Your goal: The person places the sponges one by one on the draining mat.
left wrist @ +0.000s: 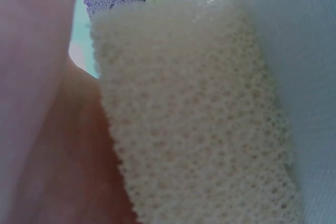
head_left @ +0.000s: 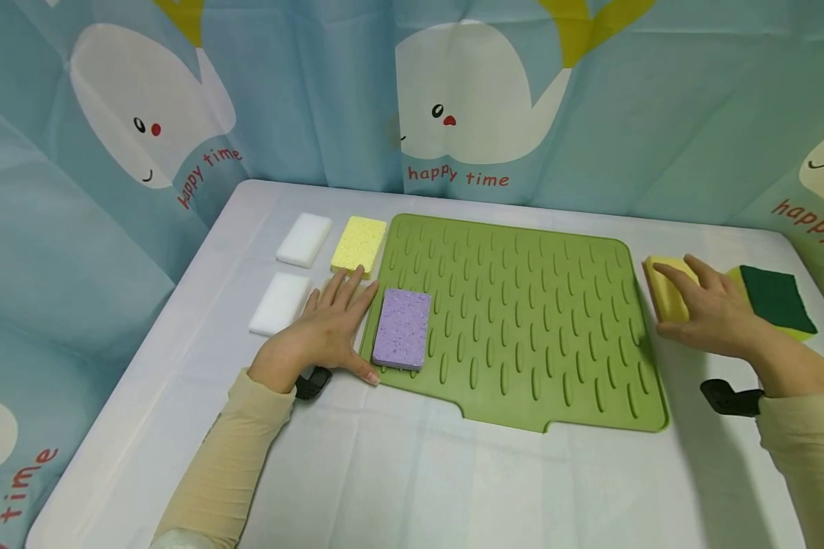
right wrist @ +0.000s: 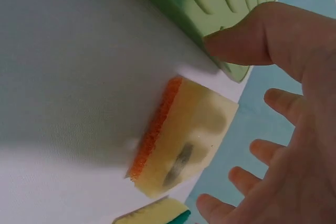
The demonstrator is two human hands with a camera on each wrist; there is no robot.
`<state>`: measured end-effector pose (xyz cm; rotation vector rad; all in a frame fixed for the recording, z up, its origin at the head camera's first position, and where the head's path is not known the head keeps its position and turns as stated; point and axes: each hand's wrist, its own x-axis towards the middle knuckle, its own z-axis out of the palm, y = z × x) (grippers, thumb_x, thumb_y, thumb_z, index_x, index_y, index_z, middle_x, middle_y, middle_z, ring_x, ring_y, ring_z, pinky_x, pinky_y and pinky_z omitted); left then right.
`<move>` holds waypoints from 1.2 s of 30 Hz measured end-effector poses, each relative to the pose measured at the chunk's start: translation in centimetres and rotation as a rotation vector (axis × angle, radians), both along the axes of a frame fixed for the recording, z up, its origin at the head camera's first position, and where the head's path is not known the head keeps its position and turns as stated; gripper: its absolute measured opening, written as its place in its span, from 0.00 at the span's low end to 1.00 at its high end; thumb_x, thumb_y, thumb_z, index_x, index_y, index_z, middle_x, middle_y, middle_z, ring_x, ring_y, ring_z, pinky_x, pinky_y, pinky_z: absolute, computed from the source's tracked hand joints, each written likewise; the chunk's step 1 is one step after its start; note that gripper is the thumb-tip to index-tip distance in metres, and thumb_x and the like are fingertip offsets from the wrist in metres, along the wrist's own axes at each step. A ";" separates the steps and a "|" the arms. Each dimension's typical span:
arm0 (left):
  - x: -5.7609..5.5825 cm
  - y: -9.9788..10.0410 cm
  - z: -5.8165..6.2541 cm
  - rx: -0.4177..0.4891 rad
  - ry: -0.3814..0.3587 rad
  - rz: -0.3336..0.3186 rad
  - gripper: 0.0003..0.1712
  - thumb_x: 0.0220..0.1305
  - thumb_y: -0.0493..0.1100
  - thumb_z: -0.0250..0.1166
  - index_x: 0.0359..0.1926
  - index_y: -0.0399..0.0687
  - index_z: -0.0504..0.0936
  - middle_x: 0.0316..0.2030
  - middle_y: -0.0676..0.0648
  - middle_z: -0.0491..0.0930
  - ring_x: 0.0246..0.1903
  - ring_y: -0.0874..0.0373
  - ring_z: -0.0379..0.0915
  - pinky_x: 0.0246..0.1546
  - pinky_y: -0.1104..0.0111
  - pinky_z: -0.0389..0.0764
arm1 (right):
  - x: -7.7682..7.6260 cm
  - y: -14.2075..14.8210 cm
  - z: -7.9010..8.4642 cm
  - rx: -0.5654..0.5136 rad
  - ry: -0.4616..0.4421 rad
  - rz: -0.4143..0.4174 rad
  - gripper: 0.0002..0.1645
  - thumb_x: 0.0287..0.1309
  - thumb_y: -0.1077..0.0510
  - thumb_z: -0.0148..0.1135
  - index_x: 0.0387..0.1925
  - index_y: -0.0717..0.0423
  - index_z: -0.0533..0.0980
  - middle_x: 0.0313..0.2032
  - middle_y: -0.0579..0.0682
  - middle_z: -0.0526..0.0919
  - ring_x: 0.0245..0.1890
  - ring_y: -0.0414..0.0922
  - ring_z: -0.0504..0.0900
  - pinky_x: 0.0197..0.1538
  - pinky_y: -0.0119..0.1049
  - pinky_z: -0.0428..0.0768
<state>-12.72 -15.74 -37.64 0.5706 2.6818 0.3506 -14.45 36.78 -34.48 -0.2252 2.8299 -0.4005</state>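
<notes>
My left hand lies with fingers spread at the left edge of a green ridged mat. A purple sponge sits on that mat, just right of the hand. The fingertips reach the near end of a yellow sponge; contact cannot be told. Close up in the left wrist view is a pale porous sponge. My right hand hovers, fingers apart, over a yellow sponge with an orange scouring side. In the right wrist view a gap separates its fingers from that sponge.
Two white sponges lie left of the mat, one behind the other. A yellow sponge with a dark green top lies at the far right. Behind the white-covered table hangs a blue whale-print curtain.
</notes>
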 end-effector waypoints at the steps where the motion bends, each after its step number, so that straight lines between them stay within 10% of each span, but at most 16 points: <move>1: 0.0 0.0 0.0 0.001 -0.001 0.000 0.86 0.28 0.75 0.78 0.80 0.52 0.36 0.79 0.44 0.22 0.77 0.42 0.16 0.72 0.35 0.37 | -0.1 0.0 0.0 -0.001 -0.020 0.000 0.59 0.54 0.61 0.66 0.77 0.61 0.39 0.73 0.75 0.25 0.67 0.83 0.33 0.54 0.83 0.48; 36: -0.1 0.0 -0.1 -0.013 -0.016 0.001 0.86 0.29 0.75 0.77 0.80 0.54 0.33 0.78 0.45 0.20 0.77 0.43 0.15 0.73 0.36 0.36 | -2.1 1.4 -0.7 0.056 -0.156 -0.023 0.61 0.54 0.61 0.61 0.75 0.67 0.32 0.70 0.80 0.28 0.64 0.83 0.39 0.60 0.78 0.48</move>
